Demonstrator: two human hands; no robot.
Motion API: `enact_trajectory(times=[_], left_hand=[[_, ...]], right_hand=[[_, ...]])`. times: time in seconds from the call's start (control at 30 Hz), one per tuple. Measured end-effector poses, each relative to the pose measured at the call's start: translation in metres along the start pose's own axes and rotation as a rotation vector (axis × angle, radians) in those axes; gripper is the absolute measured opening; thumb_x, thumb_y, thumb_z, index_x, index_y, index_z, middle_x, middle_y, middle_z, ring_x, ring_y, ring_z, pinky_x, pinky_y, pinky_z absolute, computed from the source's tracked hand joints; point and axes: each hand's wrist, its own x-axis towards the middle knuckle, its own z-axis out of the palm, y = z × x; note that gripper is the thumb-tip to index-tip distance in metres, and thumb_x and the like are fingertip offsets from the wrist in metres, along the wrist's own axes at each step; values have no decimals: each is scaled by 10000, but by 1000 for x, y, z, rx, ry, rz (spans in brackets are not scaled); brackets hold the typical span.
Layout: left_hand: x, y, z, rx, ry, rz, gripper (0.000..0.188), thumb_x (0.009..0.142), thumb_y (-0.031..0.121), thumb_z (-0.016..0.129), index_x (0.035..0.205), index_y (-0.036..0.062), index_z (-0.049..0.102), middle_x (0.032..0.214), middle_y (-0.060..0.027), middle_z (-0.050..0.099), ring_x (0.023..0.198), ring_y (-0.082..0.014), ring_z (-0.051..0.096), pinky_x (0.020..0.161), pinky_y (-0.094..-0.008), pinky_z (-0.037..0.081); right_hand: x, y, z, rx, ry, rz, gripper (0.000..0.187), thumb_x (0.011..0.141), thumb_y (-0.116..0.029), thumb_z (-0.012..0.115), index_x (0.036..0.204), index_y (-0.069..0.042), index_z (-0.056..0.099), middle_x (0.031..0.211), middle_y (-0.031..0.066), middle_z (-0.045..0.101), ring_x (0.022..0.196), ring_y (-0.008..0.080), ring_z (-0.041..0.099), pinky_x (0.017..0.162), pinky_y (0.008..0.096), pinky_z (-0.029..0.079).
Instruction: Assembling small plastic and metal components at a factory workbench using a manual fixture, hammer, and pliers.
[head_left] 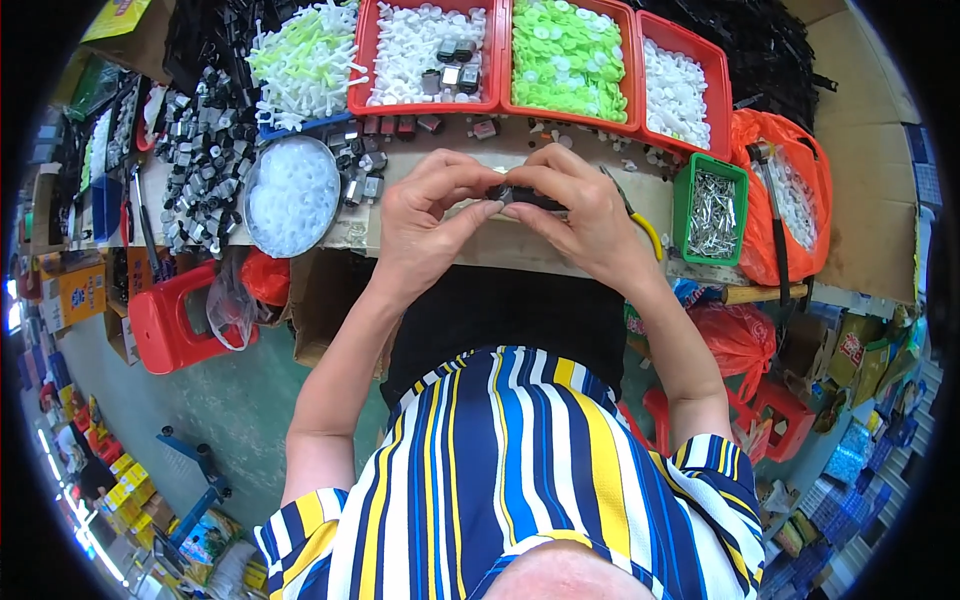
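My left hand [425,220] and my right hand [590,215] meet at the near edge of the worktable, fingertips almost touching. The right hand's thumb and fingers pinch a small dark part [537,199], mostly covered by the fingers, whose exact kind I cannot make out. Against the near end of that part, the left hand's thumb and forefinger are pressed together; what lies between them is hidden. Beside the right hand lies a tool with a yellow handle [648,236], its front partly behind the fingers.
Beyond the hands stand red trays [503,104] of white and green plastic pieces. A bowl of translucent discs [292,197] and piled metal-and-black parts [205,150] are left. To the right are a green bin [683,205] of metal pins, an orange bag [815,165] and a hammer [778,225].
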Motion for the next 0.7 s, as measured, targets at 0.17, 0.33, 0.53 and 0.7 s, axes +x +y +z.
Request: enact_trajectory(times=[0.17,0.33,0.53,0.7], left_hand=[[1,-6,1,11,110,-24,300,799,-105,727,1086,-20,709,1006,-43,618,888,-97,603,794,-221,523],[0,-11,14,-239,230,-46,317,794,-112,735,1095,-13,707,980,-31,621,884,-89,592,787,-208,495],[-8,-17,17,-311,302,-71,299,815,-94,728,1101,-12,705,998,-37,614,899,-97,582,809,-223,486],[-10,-12,9,427,204,108,233,852,-11,719,1085,-11,709,1012,-66,630,952,-152,604,823,-269,491]], right_hand=[[-1,2,4,-14,46,-6,297,756,-114,786,998,8,665,935,150,615,852,328,627,709,400,501],[-1,0,12,25,131,61,249,741,-106,790,930,11,677,845,143,629,798,322,638,676,398,499],[0,3,16,49,175,25,229,737,-104,776,916,4,681,849,132,639,789,322,634,669,401,497],[-3,10,18,-125,120,0,214,744,-130,756,925,-33,694,883,98,630,850,291,615,685,415,468]])
